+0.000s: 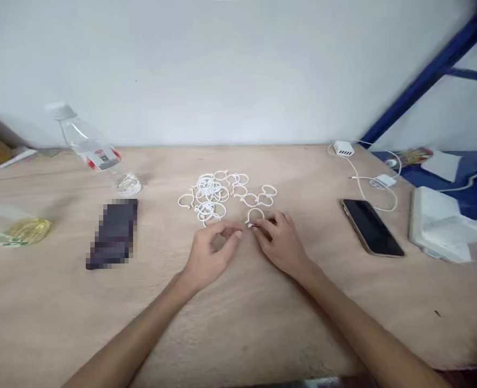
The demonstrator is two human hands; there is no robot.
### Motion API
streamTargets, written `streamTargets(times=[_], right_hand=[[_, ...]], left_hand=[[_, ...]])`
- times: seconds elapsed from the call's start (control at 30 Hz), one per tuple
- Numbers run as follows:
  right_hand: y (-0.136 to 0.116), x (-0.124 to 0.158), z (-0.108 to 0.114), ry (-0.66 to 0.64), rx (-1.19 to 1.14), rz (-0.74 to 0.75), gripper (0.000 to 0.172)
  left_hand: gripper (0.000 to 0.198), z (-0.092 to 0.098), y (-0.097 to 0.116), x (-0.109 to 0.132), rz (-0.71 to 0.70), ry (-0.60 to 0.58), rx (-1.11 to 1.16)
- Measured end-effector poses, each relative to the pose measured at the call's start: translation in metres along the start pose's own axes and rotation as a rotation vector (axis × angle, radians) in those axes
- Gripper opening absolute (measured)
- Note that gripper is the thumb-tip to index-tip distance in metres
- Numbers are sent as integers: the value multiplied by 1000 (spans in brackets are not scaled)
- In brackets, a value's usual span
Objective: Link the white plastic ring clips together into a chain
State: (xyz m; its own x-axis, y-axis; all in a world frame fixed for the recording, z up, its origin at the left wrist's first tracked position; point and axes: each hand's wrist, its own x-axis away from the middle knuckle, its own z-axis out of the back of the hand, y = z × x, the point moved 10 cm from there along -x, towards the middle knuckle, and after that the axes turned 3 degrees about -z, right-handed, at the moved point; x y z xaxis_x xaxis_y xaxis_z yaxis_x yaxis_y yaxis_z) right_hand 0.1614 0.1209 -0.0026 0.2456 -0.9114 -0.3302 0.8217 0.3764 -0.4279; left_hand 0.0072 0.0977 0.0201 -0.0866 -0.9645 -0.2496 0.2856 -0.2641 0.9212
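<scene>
My right hand [281, 240] rests low over the table, fingertips pinched at the small knob of a white plastic ring [256, 210]. Just left of it, my left hand [212, 250] has thumb and index finger brought together at the tips; whether something tiny is between them I cannot make out. Beyond my hands lies a loose pile of thin white rings [208, 188], several overlapping, each with a small knob on it. A few more rings [250, 200] lie spread to the right of the pile.
On the left stand a clear water bottle [101, 156] and a pixelated dark item [113, 234], with a clear plastic bag [28, 230] farther out. To the right are a phone [371, 227], a white charger [343, 149] with cables, and a tissue pack [444, 223]. A wall closes off the back.
</scene>
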Motion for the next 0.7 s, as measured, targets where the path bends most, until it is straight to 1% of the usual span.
streamTargets(times=[0.07,0.1,0.17,0.2,0.27,0.3,0.37,0.4,0.47,0.53,0.7], right_hand=[[2,1,5,45,-26,-6,21],[4,0,7,55,-75,-29,21],[9,-3,8,62,-248,-120,19],[13,-4,5,48,-377,-191,19],[13,-7,-9,-40,-695,-331,20],[9,-8,-19,-101,-864,-382,20],[-4,-8,-35,-204,-1157,-432,19],[-10,-8,-41,-248,-1259,-440,18],[-18,-7,-53,-323,-1372,-458,15],[-18,-5,-59,-344,-1415,-488,14],[-4,-4,-60,-223,-1509,-640,18]], left_hand=[[17,2,-21,1,78,65,28],[17,2,-30,1,114,92,51],[19,-2,-40,2,147,90,87],[21,-3,-42,1,154,89,102],[28,-1,-44,1,158,109,131],[32,2,-44,1,162,130,146],[35,7,-43,1,159,160,165],[33,8,-42,0,151,160,172],[30,8,-40,-1,127,139,188],[30,7,-38,-1,112,128,215],[20,12,-37,1,134,169,276]])
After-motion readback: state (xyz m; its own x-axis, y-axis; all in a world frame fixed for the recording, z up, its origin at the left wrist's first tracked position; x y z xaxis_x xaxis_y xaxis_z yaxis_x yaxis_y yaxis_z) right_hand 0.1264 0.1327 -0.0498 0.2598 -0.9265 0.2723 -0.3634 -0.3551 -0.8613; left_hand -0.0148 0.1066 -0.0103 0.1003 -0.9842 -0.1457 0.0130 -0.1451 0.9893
